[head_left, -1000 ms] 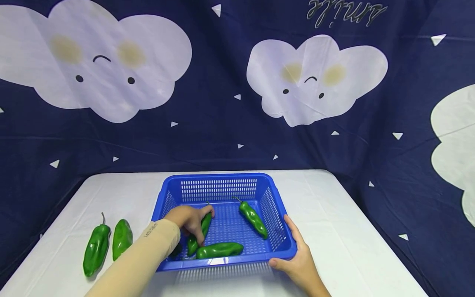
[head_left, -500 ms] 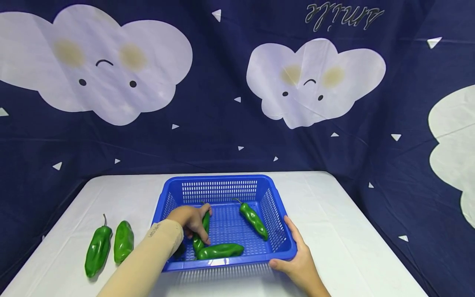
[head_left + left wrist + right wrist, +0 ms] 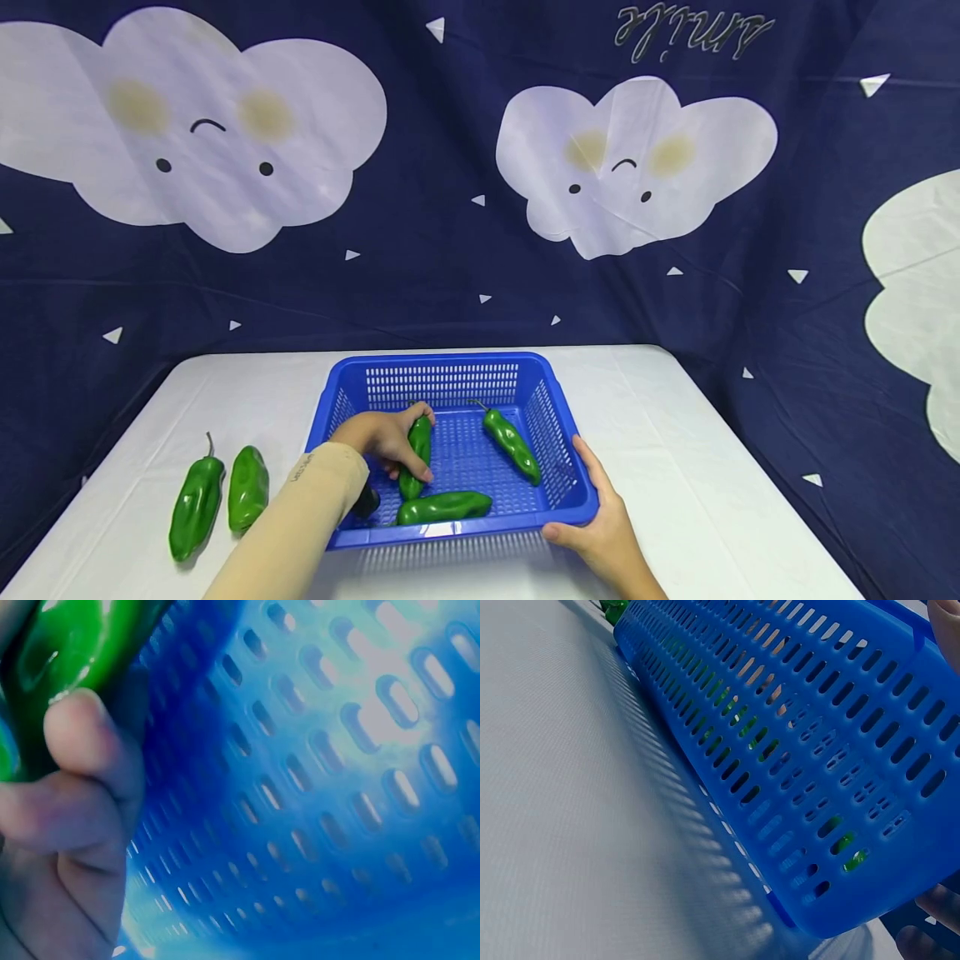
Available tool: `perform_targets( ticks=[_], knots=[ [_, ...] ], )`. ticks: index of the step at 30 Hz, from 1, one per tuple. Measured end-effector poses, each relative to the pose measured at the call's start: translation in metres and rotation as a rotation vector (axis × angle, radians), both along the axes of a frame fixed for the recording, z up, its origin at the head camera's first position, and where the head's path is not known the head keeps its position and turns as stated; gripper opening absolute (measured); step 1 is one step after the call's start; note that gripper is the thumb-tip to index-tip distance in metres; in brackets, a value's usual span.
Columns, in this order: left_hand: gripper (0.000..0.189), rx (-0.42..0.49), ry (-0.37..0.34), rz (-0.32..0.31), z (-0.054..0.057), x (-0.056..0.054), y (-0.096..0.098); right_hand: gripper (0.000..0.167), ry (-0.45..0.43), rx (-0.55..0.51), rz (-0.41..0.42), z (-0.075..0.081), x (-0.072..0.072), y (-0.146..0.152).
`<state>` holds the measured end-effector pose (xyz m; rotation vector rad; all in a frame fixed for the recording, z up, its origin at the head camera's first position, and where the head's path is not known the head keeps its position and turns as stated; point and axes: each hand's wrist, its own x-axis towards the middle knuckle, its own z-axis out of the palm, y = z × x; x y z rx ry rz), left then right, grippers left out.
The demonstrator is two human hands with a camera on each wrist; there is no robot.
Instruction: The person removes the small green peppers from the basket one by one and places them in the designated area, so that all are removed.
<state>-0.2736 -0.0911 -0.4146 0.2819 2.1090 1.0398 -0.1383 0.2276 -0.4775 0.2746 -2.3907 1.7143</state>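
Note:
A blue plastic basket (image 3: pixel 442 357) with slotted walls sits on the table. Reaching inside it, my left hand (image 3: pixel 386 442) grips a long green pepper (image 3: pixel 420 437), thumb toward the near end and a finger by the stem end. In the left wrist view, curled fingers (image 3: pixel 86 742) press against the glossy pepper (image 3: pixel 67 645). My right hand (image 3: pixel 600 529) holds the basket's near right corner, thumb at the front and fingers along the side. Another green pepper (image 3: pixel 444 507) lies crosswise by the near wall, and one more (image 3: pixel 512 446) lies slantwise at the right.
Two green peppers, one with a long stem (image 3: pixel 197 507) and one without a visible stem (image 3: pixel 247 487), lie on the white tablecloth (image 3: pixel 622 400) left of the basket. A dark blue curtain (image 3: pixel 435 292) with clouds hangs behind the table.
My left hand and its pepper have shifted a little right and away from the near wall; the pepper now stands off further from the crosswise one. My right hand stays at the basket's corner.

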Motion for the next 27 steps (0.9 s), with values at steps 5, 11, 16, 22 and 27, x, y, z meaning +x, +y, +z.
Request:
perform_targets(
  ticks=[5,11,16,22,27],
  knots=[
    [0.075,0.021,-0.016,0.006,-0.0018,-0.0014,-0.0009,0.115,-0.008,-0.007,0.004,0.0004,0.0001,-0.0004],
    [0.076,0.04,-0.033,0.008,-0.0043,-0.0047,-0.0024,0.115,-0.006,-0.004,-0.002,0.0006,-0.0003,-0.0005],
    [0.077,0.044,-0.036,0.006,-0.0044,-0.006,-0.0028,0.115,-0.001,-0.004,0.0,0.0012,-0.0001,-0.0004],
    [0.077,0.025,-0.04,-0.01,-0.0047,-0.0064,-0.0026,0.115,0.0,-0.003,0.006,0.001,-0.0005,-0.0005],
    [0.077,0.001,-0.043,-0.005,-0.0057,-0.0069,-0.0026,0.115,0.002,-0.005,0.004,0.0005,-0.0006,-0.0004]
  ],
)
